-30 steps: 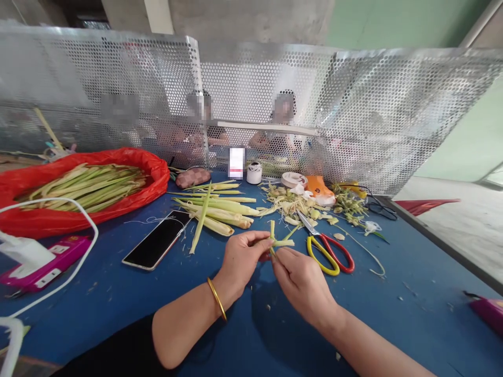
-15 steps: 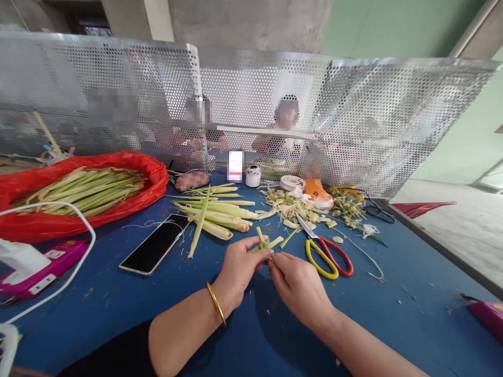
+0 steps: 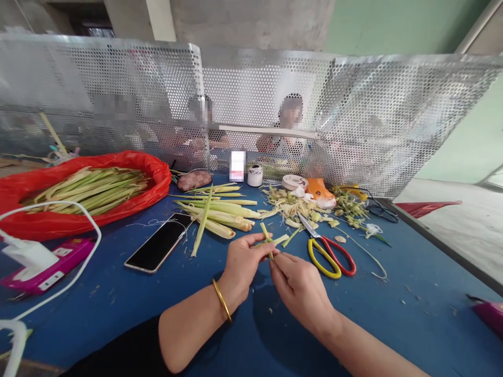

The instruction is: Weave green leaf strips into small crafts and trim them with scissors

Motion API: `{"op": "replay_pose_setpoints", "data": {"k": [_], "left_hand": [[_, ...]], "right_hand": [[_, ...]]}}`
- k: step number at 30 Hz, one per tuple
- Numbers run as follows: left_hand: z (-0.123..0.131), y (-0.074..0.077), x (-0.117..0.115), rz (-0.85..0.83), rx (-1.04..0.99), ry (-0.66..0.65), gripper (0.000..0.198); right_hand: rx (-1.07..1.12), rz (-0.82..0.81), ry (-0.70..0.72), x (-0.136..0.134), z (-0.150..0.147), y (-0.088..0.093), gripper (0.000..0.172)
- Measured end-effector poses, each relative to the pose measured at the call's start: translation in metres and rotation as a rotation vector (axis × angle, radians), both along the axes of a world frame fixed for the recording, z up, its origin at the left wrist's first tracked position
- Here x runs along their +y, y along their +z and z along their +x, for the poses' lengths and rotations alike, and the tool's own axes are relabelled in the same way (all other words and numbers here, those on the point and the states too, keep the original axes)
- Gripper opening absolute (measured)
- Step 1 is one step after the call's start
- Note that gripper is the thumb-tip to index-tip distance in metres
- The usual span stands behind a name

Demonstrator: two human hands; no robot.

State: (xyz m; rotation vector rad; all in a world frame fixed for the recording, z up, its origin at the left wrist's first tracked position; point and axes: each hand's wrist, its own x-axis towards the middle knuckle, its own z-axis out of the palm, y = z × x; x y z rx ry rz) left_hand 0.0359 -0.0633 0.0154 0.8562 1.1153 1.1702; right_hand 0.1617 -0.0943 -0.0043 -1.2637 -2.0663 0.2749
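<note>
Over the blue tabletop (image 3: 236,340), my left hand (image 3: 244,264) pinches pale green leaf strips (image 3: 266,233) between thumb and fingers. Their ends cross and stick out past the fingertips. My right hand (image 3: 301,277) is closed at the lower end of one strip, its fingertips meeting the left thumb. Much of the strips lies hidden behind the fingers. Scissors (image 3: 329,254) with one yellow and one red handle lie open to the right of my hands. Beyond my left hand is a pile of long pale green leaves (image 3: 223,212).
On the left, a red plastic bag (image 3: 157,170) holds many leaves; a smartphone (image 3: 161,243) and purple power strip (image 3: 47,272) with white cable lie nearer. Leaf scraps (image 3: 291,207), tape (image 3: 294,182) and a thread spool (image 3: 255,176) sit behind. Perforated metal panels (image 3: 251,94) separate me from people.
The strips between my fingertips have shifted: one now stands up, crossing another that points right. Both hands stay close together, and the view has moved slightly.
</note>
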Motion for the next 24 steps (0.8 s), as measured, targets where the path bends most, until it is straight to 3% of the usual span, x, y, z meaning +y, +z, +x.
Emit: {"op": "replay_pose_setpoints", "data": {"k": [8, 11, 16, 24], "left_hand": [[-0.007, 0.004, 0.001, 0.149, 0.005, -0.176, 0.030], [-0.006, 0.001, 0.000, 0.154, 0.008, -0.143, 0.035], [-0.003, -0.005, 0.000, 0.081, -0.061, -0.043, 0.039], [0.002, -0.001, -0.002, 0.005, -0.179, 0.007, 0.042]], "right_hand": [[0.713, -0.560, 0.030, 0.012, 0.003, 0.004, 0.046], [0.713, -0.497, 0.033, 0.013, 0.001, 0.002, 0.044], [0.468, -0.312, 0.053, 0.007, 0.001, 0.003, 0.044], [0.331, -0.220, 0.031, 0.001, -0.001, 0.003, 0.040]]}}
